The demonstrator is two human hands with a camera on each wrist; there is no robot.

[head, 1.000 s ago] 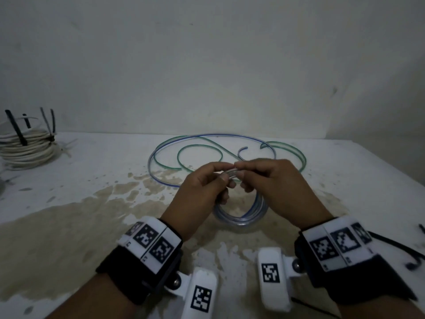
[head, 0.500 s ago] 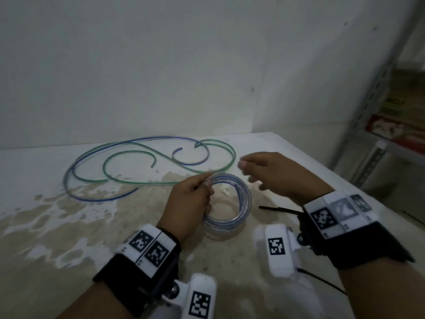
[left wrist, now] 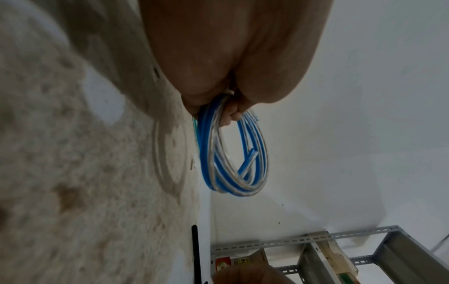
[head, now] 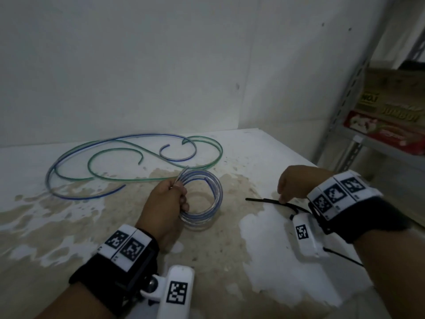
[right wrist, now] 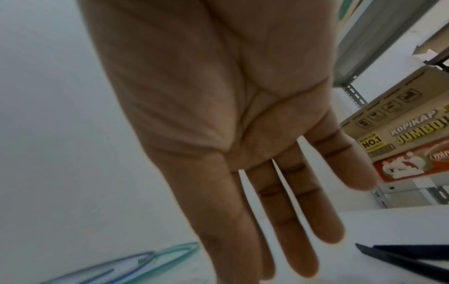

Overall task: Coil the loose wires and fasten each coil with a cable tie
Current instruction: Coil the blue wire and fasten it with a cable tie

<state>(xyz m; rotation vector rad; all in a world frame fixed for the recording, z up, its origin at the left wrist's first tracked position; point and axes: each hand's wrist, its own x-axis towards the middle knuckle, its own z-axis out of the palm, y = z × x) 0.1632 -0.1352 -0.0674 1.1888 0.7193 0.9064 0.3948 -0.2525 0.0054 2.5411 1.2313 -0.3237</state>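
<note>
Lower centre of the head view: my left hand (head: 166, 204) is clamped around one side of the small coil of clear-and-blue plastic-sheathed wire (head: 208, 201), held upright just over the stained white table (head: 264, 261). The coil looks light and springy, so I'd keep the grip across all the turns, or the loose end could pop out. Right of centre, my right hand (head: 293, 185) reaches down with fingers straight, tips at the thin black cable tie (head: 264, 200) lying flat; whether it's pinched yet I can't tell, the view is blurry. The tie looks thin and slick, best taken mid-strap. Further back, upper left, the loose blue and green wires (head: 128, 157) sprawl uncoiled.
</note>
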